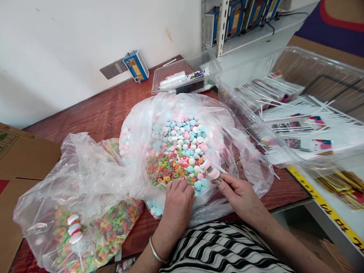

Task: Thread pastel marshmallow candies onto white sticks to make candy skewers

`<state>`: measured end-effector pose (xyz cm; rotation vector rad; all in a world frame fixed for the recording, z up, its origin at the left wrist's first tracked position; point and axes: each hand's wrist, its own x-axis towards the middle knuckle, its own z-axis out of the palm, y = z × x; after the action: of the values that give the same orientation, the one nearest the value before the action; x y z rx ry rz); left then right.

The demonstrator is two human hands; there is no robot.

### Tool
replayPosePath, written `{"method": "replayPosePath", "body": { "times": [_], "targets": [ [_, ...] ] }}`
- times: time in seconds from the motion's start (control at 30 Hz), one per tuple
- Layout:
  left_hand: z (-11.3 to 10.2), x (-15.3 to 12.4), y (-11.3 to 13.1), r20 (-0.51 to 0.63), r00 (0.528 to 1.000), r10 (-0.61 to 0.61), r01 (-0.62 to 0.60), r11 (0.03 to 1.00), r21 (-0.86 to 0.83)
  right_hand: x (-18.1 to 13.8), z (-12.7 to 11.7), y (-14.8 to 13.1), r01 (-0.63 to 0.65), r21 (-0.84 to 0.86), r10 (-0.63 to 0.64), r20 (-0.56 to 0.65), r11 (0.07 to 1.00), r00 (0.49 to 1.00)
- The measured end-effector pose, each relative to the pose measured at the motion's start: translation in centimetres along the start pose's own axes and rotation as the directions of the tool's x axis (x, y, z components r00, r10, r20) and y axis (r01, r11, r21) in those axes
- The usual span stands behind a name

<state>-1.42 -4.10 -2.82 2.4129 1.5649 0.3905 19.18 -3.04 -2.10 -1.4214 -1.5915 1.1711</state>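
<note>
My right hand [242, 196] pinches a candy skewer [213, 173], pink and white pieces threaded on a white stick, over the near right side of an open clear plastic bag [226, 123]. My left hand [178, 198] is at the bag's near edge, its fingers curled down by the ring candies [165, 167]. Whatever is between those fingertips is hidden. Farther back in the bag lie round pastel candies [185, 138] in blue, white and pink. Another candy skewer [74, 230] rests on a second plastic bag [52, 192] of ring candies, left of my hands.
A large clear bin [244, 122] of white sticks and printed labels stands at the right. Behind the open bag is a smaller clear tray [159, 79]. A cardboard box [27, 158] borders the left side. A blue device [136, 66] leans on the wall near the sockets.
</note>
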Motion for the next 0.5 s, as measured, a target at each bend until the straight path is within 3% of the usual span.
{"method": "replayPosePath", "body": {
  "times": [0.07,0.23,0.5],
  "targets": [
    [0.1,-0.2,0.0,-0.060,0.998,-0.019,0.015,0.997,-0.074,-0.2,0.1,0.3,-0.015,0.014,0.015,0.005,1.000,1.000],
    [-0.2,1.2,-0.7,-0.168,0.965,-0.203,0.150,0.947,-0.284,-0.1,0.0,0.8,-0.031,0.031,0.031,-0.001,0.999,1.000],
    [0.2,5.3,-1.0,-0.247,0.932,-0.264,0.153,0.907,-0.393,0.1,-0.7,1.0,-0.005,0.041,0.008,-0.061,0.999,0.998]
  ]
}}
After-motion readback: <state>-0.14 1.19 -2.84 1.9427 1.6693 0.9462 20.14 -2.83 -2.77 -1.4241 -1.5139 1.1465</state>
